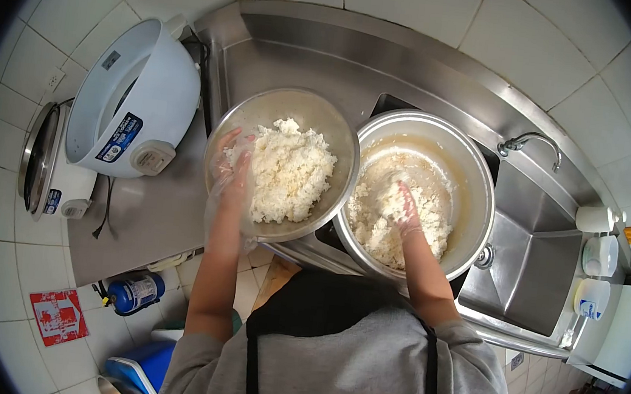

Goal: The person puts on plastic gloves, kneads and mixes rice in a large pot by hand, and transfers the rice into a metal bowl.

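A steel bowl (306, 99) with a mound of cooked white rice (291, 172) is on the left, tilted slightly. My left hand (235, 163), in a clear plastic glove, reaches inside it, fingers apart between the bowl's wall and the rice. To the right stands a large metal pot (471, 235), with loose rice (429, 238) spread over its bottom. Down in this pot, my right hand (408, 208) holds a clump of rice (391, 197) that hides most of its fingers. The two vessels' rims overlap or touch.
A steel sink (529, 271) with a tap (533, 142) lies right of the pot. On the left are a large pale-blue cooker body (142, 104), a lidded cooker (59, 180) and a power cord (106, 215). White containers (598, 255) line the right wall.
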{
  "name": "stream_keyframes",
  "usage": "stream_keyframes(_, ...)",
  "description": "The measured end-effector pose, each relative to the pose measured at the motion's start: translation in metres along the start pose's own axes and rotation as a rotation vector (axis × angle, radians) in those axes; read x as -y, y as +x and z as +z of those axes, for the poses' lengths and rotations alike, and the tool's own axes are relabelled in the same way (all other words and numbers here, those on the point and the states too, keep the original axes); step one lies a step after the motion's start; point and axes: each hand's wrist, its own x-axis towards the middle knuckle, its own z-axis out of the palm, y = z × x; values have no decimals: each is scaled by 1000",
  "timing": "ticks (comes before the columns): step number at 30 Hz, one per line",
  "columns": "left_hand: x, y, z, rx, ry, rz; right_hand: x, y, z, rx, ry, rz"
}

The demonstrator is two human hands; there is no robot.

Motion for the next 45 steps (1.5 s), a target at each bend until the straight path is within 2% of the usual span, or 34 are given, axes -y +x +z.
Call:
stream_keyframes(5, -9, -2, -3, -24, -87, 63, 71, -25, 48, 30, -7, -229)
stream_keyframes(8, -18, -4, -5, -13, -74, 10, 96, -31, 86, 253, -34, -315)
stream_keyframes(10, -27, -7, 1, -16, -128, -70, 97, -29, 121, 313, 26, -295)
stream_keyframes(11, -31, -8, 3, -11, -54, -44, 92, -32, 140, 341, 56, -284)
stream_keyframes(13, -38, -7, 7, 2, 94, 6, 79, -50, 187, 241, -146, -238)
stream_keyframes(15, -46, -8, 16, -31, 122, -121, 63, -66, 224, 368, -283, -73)
stream_keyframes(17, -39, -4, 20, 16, 69, -199, 41, -89, 247, 572, -595, -246)
stream_keyframes(18, -22, -2, 20, 80, 2, -214, 46, -102, 256, 635, -780, -161)
stream_keyframes(19, -21, 1, 22, 143, -63, -231, 39, -100, 255, 616, -831, -197)
stream_keyframes(21, -20, 4, 24, 250, 362, -304, 43, -102, 250, 574, -980, -331)
stream_keyframes(22, -22, 5, 26, 304, 574, -336, 49, -104, 247, 554, -945, -342)
stream_keyframes(25, -12, -4, 32, 642, 1294, -61, 77, -109, 217, 442, -866, -382)
stream_keyframes(26, -7, -5, 33, 634, 1338, -40, 89, -108, 202, 392, -859, -381)
stream_keyframes(29, 15, 10, 30, 640, 1393, -178, 119, -85, 130, 154, -933, -278)
stream_keyframes(31, 25, 23, 24, 681, 1345, -168, 134, -62, 69, -88, -1057, -80)
stream_keyframes(33, 35, 32, 18, 589, 1226, -373, 139, -54, 12, -211, -1090, 81)
stream_keyframes(34, 41, 36, 16, 537, 1164, -475, 137, -53, -13, -231, -1078, 137)
stream_keyframes(37, 56, 34, 4, 374, 973, -244, 117, -55, -62, -222, -1023, 261)
stream_keyframes(39, 49, 38, 7, 375, 934, -256, 106, -48, -73, -169, -1026, 337)
stream_keyframes(43, 69, 40, 0, 372, 779, -316, 92, -45, -61, -37, -1023, 486)
stream_keyframes(44, 63, 40, 4, 371, 790, -308, 88, -50, -43, -143, -997, 560)
stream_keyframes(45, 56, 39, 7, 367, 806, -303, 82, -39, -47, -40, -1082, 590)
